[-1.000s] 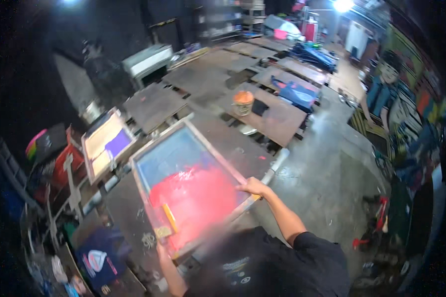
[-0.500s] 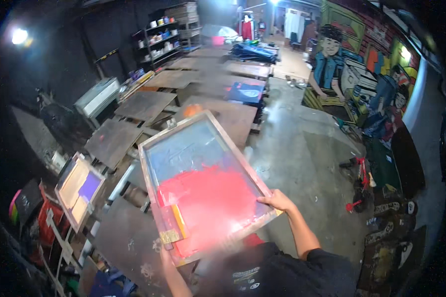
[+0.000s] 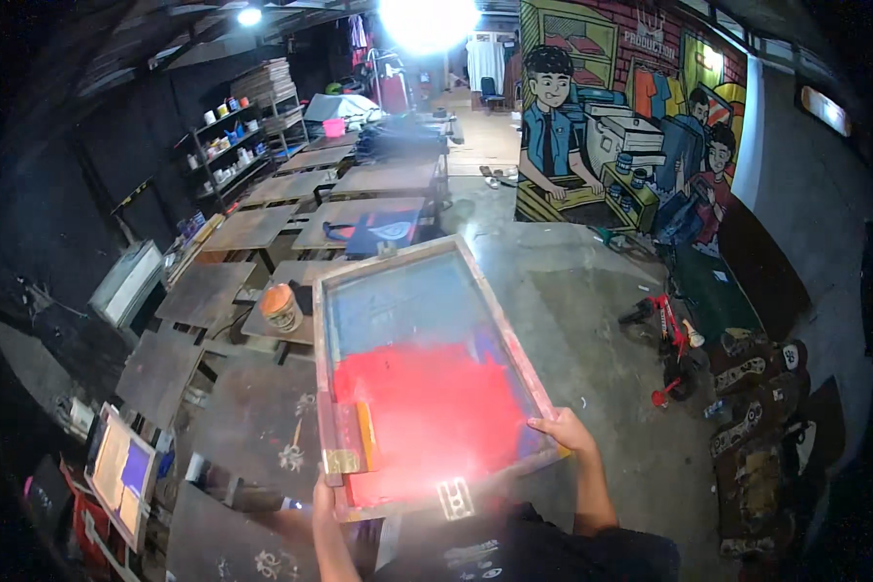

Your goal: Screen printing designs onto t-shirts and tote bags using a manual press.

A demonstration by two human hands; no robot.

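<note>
A wooden screen printing frame (image 3: 500, 320) is held up in front of me, tilted, by both hands. Wet red ink (image 3: 427, 407) covers the nearer part of its mesh, while the far part shows bare grey-blue. My right hand (image 3: 565, 430) grips the right rail near its lower corner, thumb on top. At the lower left corner my left hand (image 3: 326, 493) holds the frame from the side, its fingers mostly hidden. A squeegee (image 3: 342, 436) with a yellow edge lies inside along the left rail. Metal hinge plates (image 3: 456, 499) sit on the near and far ends.
Rows of dark printing boards (image 3: 257, 412) stretch away at the left, one carrying a tub (image 3: 281, 308) with orange ink. Another screen (image 3: 124, 475) with purple leans at the lower left. On the right floor lies a small red bike (image 3: 666, 330); shelves (image 3: 228, 145) stand farther back.
My view has swung to the right and up. The frame has come along in both hands and turned more upright in the picture. The ink tub behind it is now uncovered.
</note>
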